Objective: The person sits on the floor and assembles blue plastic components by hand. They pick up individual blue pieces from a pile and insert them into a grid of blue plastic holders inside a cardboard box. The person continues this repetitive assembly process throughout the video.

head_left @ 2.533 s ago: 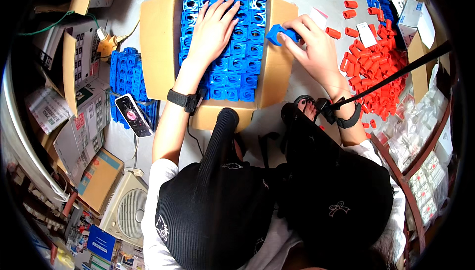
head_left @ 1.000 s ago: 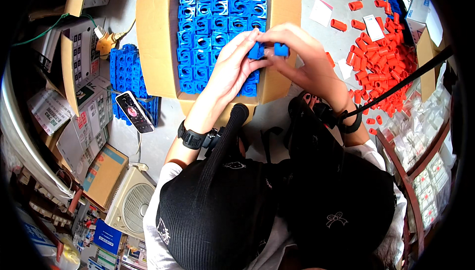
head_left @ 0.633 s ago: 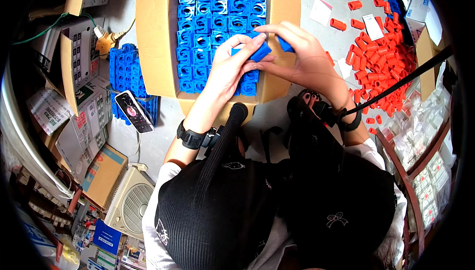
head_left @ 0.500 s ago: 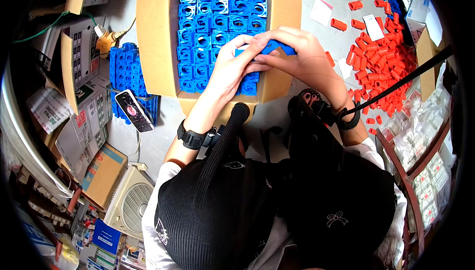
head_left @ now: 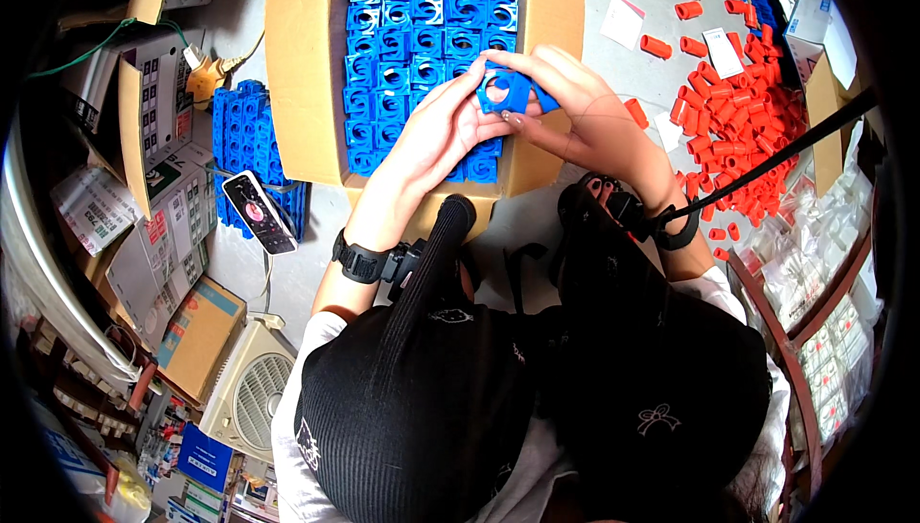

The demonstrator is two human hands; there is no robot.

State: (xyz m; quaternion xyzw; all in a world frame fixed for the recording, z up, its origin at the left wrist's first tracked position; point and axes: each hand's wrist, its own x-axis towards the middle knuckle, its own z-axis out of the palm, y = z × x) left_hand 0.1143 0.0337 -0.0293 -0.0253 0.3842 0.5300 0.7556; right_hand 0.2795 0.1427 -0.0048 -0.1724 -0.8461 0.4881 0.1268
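Blue plastic bracket with a round hole (head_left: 500, 90), held up above the right near part of a brown cardboard carton (head_left: 304, 82), sits between both hands from where I stand. The right grip (head_left: 565, 106) is closed on it, a finger over its far edge and the thumb at the near one. The left grip (head_left: 455, 128) curls in from the left, thumb at its edge, fingers beneath; I can't tell whether it's pinching.

Beside it a blue portion shows against the right fingers; whether that's a second piece I can't make out. The hands and left forearm hide some of the packed blue pieces (head_left: 394, 44) in the carton, and its far flap is cut off.

I count one carton, five blue pieces across its far row, seven down its left column, and one phone (head_left: 259, 214). The red plastic tubes (head_left: 743, 130) heaped at right defy counting.
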